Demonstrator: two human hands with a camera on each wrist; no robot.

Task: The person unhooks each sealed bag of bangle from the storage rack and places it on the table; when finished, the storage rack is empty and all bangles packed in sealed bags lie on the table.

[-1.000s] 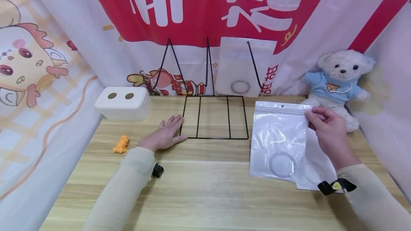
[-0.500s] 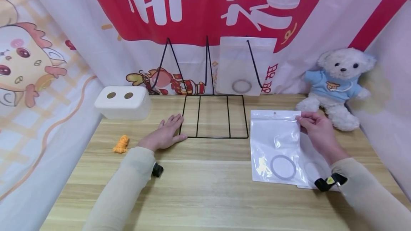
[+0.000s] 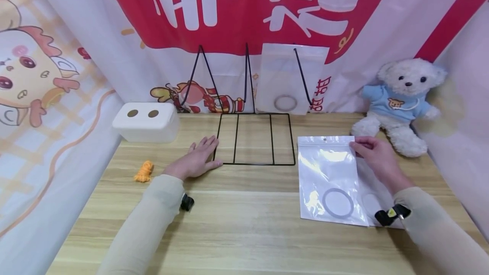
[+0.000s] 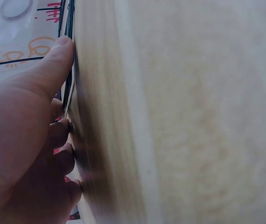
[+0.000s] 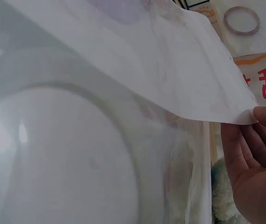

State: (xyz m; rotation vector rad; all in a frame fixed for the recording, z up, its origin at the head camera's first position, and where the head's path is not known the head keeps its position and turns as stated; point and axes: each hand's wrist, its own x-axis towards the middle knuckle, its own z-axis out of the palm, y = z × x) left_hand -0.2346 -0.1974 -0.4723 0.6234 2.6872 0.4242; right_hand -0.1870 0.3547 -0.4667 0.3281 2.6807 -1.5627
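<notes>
My right hand pinches the upper right corner of a white zip-lock bag between thumb and fingers. A round ring shows through the bag's clear front. Partly covered by it, a second zip-lock bag lies on the table. In the right wrist view the pinched bag slopes above the other one, its corner in my fingers. My left hand rests at the left side of a black wire rack, fingers extended and touching the frame. A further bag with a ring stands in the rack's right side.
A white box with two holes stands at the back left. Nearer lies an orange bundle of cord. A white teddy bear in a blue top sits at the back right, behind my right hand. Printed cloth hangs behind the table.
My right hand has moved slightly left and towards me, bringing the pinched bag lower, over more of the second bag. The left hand stays at the rack.
</notes>
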